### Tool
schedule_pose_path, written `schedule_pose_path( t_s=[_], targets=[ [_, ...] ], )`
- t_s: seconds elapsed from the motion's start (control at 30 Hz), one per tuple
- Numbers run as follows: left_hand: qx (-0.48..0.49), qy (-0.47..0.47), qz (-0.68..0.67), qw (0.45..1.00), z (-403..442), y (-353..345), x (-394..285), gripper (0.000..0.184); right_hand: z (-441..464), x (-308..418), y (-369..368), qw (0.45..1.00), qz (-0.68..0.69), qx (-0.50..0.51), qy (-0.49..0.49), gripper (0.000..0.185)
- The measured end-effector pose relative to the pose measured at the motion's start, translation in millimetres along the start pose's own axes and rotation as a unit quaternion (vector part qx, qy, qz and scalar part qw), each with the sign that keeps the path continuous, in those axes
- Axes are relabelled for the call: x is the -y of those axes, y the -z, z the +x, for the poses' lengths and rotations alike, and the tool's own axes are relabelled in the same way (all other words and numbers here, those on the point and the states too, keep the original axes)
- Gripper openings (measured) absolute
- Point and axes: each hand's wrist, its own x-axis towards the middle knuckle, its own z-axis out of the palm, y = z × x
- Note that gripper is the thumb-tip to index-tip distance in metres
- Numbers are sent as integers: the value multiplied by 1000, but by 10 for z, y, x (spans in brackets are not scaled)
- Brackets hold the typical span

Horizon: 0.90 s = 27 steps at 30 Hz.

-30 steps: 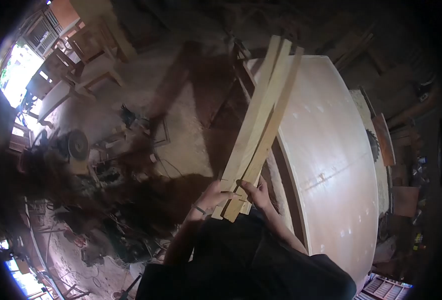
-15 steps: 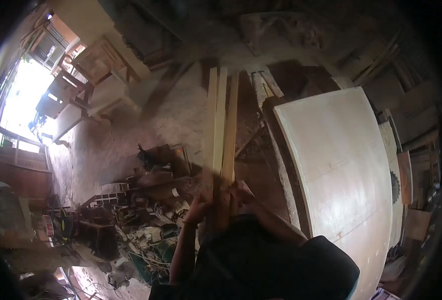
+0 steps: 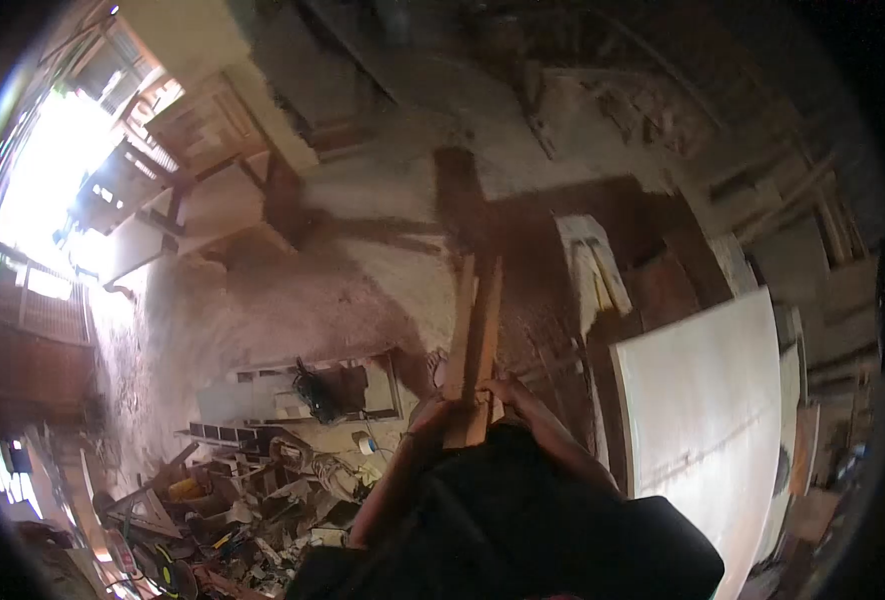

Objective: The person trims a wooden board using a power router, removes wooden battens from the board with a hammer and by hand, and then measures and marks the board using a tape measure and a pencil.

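Observation:
Several long wooden strips (image 3: 484,330) stick out in front of my body, their near ends between my hands. My left hand (image 3: 433,412) is closed round the left side of these strips. On their right side my right hand (image 3: 501,389) grips them close to the near end. Both hands are in dim light, and the fingers show only in part. A bare foot (image 3: 438,368) shows on the floor just left of the strips.
A large pale panel (image 3: 703,420) lies on a support at the right. Wood scraps (image 3: 293,500) are heaped at the lower left. Wooden chairs (image 3: 223,200) stand at the upper left. A rectangular frame (image 3: 393,385) lies on the floor left of my hands.
The view has swung left and forward, so the panel sits lower. The strips, still in both hands, have turned from slanting right to pointing almost straight ahead and look shorter.

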Motion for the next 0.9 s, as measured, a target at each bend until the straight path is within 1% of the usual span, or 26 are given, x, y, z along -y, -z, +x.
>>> schedule_pose_path(
  t_s=[0.07, 0.1, 0.17, 0.23, 0.3, 0.33, 0.37, 0.4, 0.43, 0.47, 0.5, 0.53, 0.57, 0.6, 0.63, 0.67, 0.7, 0.77, 0.83, 0.9],
  targets=[
    [57, -97, 169, 979, 238, 234, -280, 29, -81, 630, 99, 998, -16, -30, -47, 45],
    [85, -150, 260, 950, 506, 377, -439, 30, 10, 953, 192, 997, -19, -51, -62, 45],
    [102, -196, 254, 942, 840, 540, -689, 33, 1721, 193, 565, 991, -20, 71, 108, 42],
    [107, -219, 246, 938, 1201, 702, -838, 36, 1226, 885, 538, 996, -16, -81, 39, 37],
    [105, -224, 225, 943, 1588, 842, -1019, 39, 884, 1582, 678, 999, 24, -13, 35, 35],
    [122, -181, 122, 968, 1751, 881, -1214, 39, 944, 1853, 804, 998, 40, 17, 38, 34],
    [132, -137, 17, 982, 1918, 921, -1405, 40, 1040, 2072, 892, 996, 38, 36, 66, 33],
    [137, 15, -162, 977, 1961, 901, -1764, 42, 1166, 2219, 976, 994, 34, 56, 91, 31],
    [135, 164, -332, 919, 2023, 898, -2073, 45, 1307, 2382, 1067, 990, 30, 78, 117, 30],
    [172, 71, -231, 955, 2326, 1023, -2080, 44, 1492, 2577, 1177, 989, 10, 90, 118, 30],
    [203, -24, -124, 971, 2658, 1191, -2050, 43, 1689, 2776, 1269, 987, -10, 103, 120, 30],
    [185, -46, -106, 976, 2769, 1236, -2212, 41, 1911, 2905, 1346, 985, -29, 118, 120, 30],
    [167, -67, -87, 980, 2872, 1277, -2383, 39, 2209, 2972, 1432, 987, -22, 121, 101, 30],
    [106, -21, -158, 982, 2715, 1187, -2937, 39, 2636, 3036, 1540, 989, -16, 123, 86, 30],
    [44, 27, -231, 972, 2672, 1129, -3336, 41, 3046, 3082, 1638, 990, -11, 127, 67, 30],
    [46, -91, -120, 987, 2955, 1232, -3396, 41, 3350, 3244, 1757, 988, -19, 134, 72, 30],
    [44, -204, -4, 978, 3339, 1443, -3330, 40, 3589, 3483, 1852, 987, -25, 142, 77, 30],
    [54, -220, 58, 972, 3519, 1587, -3507, 39, 3914, 3618, 1872, 984, -27, 165, 69, 29],
    [88, -87, -43, 991, 3703, 1639, -4462, 37, 4466, 4030, 2103, 982, -35, 168, 85, 28],
    [15, -56, 9, 998, 3369, 1428, -5372, 32, 4939, 4365, 2290, 964, -68, 219, 137, 29]
  ],
)
